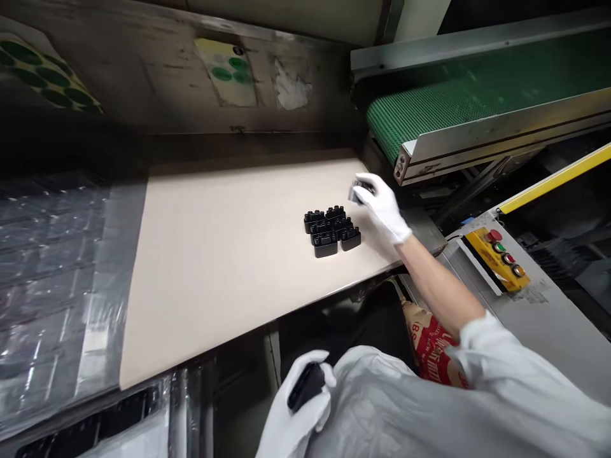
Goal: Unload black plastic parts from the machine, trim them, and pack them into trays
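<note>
My left hand [298,407], in a white glove, is closed around a black plastic part [306,387] low in the view, in front of my body. Above the right end of the table my gloved right hand [382,205] grips another dark plastic part [363,187] between thumb and fingers; much of it is hidden. Just left of that hand, several black plastic parts [325,245] stand close together in two rows on the beige board [214,254], with small posts on their tops.
A green conveyor belt [443,95] ends at the back right. Beside it are a yellow button box [496,259] and a yellow bar [558,178]. Plastic-covered trays [42,273] fill the left side. A printed sack [432,343] stands below the table.
</note>
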Available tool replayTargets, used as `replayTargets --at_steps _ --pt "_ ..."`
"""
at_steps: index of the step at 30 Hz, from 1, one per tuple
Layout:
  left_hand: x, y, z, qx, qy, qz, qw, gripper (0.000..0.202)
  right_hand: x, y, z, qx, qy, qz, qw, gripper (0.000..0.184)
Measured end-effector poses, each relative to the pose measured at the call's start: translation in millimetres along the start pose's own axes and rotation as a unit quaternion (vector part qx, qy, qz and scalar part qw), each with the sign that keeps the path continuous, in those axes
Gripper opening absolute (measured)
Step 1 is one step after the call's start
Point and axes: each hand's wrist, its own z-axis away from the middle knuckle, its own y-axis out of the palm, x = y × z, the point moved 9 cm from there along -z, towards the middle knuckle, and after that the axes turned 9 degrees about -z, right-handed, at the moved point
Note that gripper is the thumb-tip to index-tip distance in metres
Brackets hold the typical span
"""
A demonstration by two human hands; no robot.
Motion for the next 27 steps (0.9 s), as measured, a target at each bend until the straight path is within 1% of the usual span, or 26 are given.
replayTargets --at_steps 1,2,3,5,6,7,8,9,10,11,12,13,14,15,16,17,18,19,20,22,25,27 --pt "-9 0.9 0 -0.005 0.012 -0.024 1.0 0.046 -4 16 -25 0.035 -0.019 0.036 0.999 0.03" --pt "-17 0.8 0 -0.014 0.022 -0.049 0.998 0.045 -12 32 -46 0.072 -0.02 0.06 0.995 0.029" --pt "-25 0.0 0 -0.025 0.033 -0.072 0.997 0.044 -22 48 -61 0.118 -0.005 0.076 0.99 0.028" --pt "-38 -3.0 1 -0.049 0.051 -0.108 0.992 0.042 -42 71 -75 0.201 0.045 0.079 0.975 0.027" --pt "-42 -4.7 1 -0.063 0.059 -0.123 0.989 0.041 -48 76 -75 0.231 0.066 0.068 0.968 0.026" --pt "-44 -5.9 1 -0.077 0.063 -0.137 0.986 0.04 -49 77 -73 0.246 0.075 0.053 0.965 0.025" --pt "-46 -6.2 0 -0.087 0.067 -0.151 0.982 0.038 -46 71 -69 0.245 0.071 0.043 0.966 0.024" --pt "-46 -4.8 -2 -0.091 0.069 -0.165 0.98 0.036 -39 60 -64 0.229 0.052 0.045 0.971 0.024" --pt "-47 -2.0 -5 -0.09 0.069 -0.178 0.977 0.033 -30 43 -58 0.2 0.022 0.067 0.977 0.025" --pt "-47 1.7 -8 -0.085 0.066 -0.191 0.976 0.031 -20 23 -50 0.163 -0.011 0.117 0.98 0.026" --pt "-47 5.9 -12 -0.079 0.062 -0.206 0.973 0.03 -11 0 -40 0.121 -0.04 0.192 0.973 0.027" --pt "-46 10.3 -16 -0.072 0.054 -0.222 0.971 0.029 -3 -23 -27 0.077 -0.055 0.284 0.954 0.028" --pt "-46 14.9 -21 -0.063 0.046 -0.237 0.968 0.03 1 -46 -14 0.037 -0.052 0.378 0.923 0.027" --pt "-46 20.2 -26 -0.052 0.039 -0.25 0.966 0.033 1 -66 -1 0.008 -0.032 0.462 0.886 0.026" --pt "-47 25.8 -30 -0.039 0.035 -0.259 0.965 0.037 -2 -82 10 -0.004 -0.002 0.525 0.851 0.028" --pt "-48 31.6 -34 -0.025 0.035 -0.264 0.964 0.041 -7 -94 20 0.0 0.024 0.564 0.825 0.032" --pt "-49 37.1 -37 -0.015 0.038 -0.267 0.963 0.046 -13 -100 27 0.016 0.042 0.582 0.812 0.039" --pt "-51 41.5 -39 -0.01 0.042 -0.271 0.962 0.049 -19 -101 31 0.038 0.049 0.584 0.809 0.045" --pt "-54 44.9 -39 -0.011 0.048 -0.276 0.96 0.051 -23 -98 32 0.057 0.047 0.578 0.813 0.048" --pt "-58 48.5 -37 -0.027 0.053 -0.287 0.956 0.053 -28 -91 28 0.078 0.036 0.561 0.823 0.042" --pt "-59 49.0 -29 -0.063 0.054 -0.288 0.954 0.049 -33 -80 18 0.1 0.045 0.544 0.832 0.026" --pt "-59 47.8 -24 -0.092 0.071 -0.285 0.952 0.045 -37 -77 13 0.116 0.06 0.54 0.832 0.024"
